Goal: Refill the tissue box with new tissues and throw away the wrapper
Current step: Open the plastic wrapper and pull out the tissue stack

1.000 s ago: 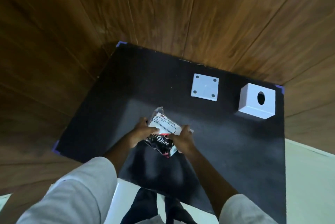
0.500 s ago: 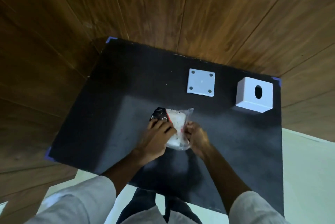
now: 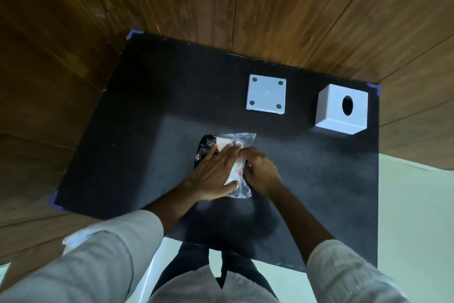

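A tissue pack (image 3: 227, 141) in a clear and black plastic wrapper lies on the black mat (image 3: 152, 111) near its middle. My left hand (image 3: 213, 175) rests flat on the pack with fingers spread, pressing it down. My right hand (image 3: 261, 171) pinches the wrapper at the pack's right edge. The white cube tissue box (image 3: 341, 110) stands at the back right, its oval hole facing up. Its flat white base plate (image 3: 266, 97), with a round foot at each corner, lies apart to the left of the box.
The black mat is taped at its corners onto a wooden surface (image 3: 221, 3). A pale floor (image 3: 415, 216) shows at the right and below. My legs (image 3: 208, 266) are at the mat's near edge.
The pack was held up in both hands with its label showing; now it lies on the mat. My left hand has flattened on top, and my right hand has moved to its right edge.
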